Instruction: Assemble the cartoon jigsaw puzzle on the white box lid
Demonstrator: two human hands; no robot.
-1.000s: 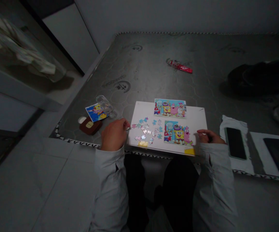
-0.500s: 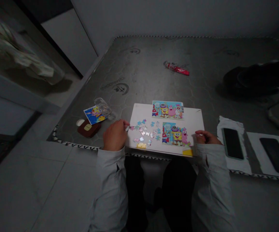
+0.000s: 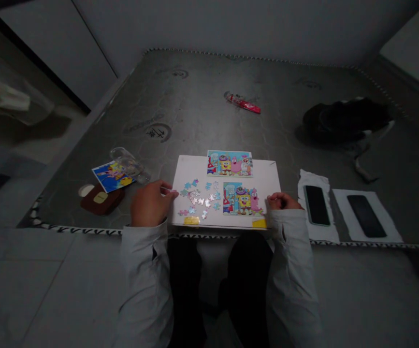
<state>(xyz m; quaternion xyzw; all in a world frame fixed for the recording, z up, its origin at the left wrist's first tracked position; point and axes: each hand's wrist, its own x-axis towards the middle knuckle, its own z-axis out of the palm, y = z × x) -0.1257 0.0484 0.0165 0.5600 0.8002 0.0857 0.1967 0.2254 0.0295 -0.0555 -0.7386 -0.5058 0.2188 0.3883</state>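
Observation:
A flat white cardboard box [image 3: 198,166] lies near the front edge of the mat. My left hand [image 3: 153,203] is at its left edge, with thumb and fingers closed on that side. At the opposite edge, the curled fingers of my right hand [image 3: 283,200] rest on the right side. Several loose jigsaw pieces [image 3: 201,201] are scattered over the left half of the cardboard. A partly joined cartoon jigsaw puzzle [image 3: 243,199] sits right of them, its top right part lacking. Above it lies a cartoon picture card [image 3: 230,163].
To the left are a brown case [image 3: 102,200], a cartoon card [image 3: 111,176] and a clear plastic container [image 3: 129,164]. A red packet [image 3: 247,105] lies farther back. Two phones [image 3: 317,205] on white paper and a black bag [image 3: 345,121] are at right.
The view has turned right, so everything sits farther left in the picture. Both hands stay at the cardboard's sides, and the right fingers look more curled. The puzzle looks the same.

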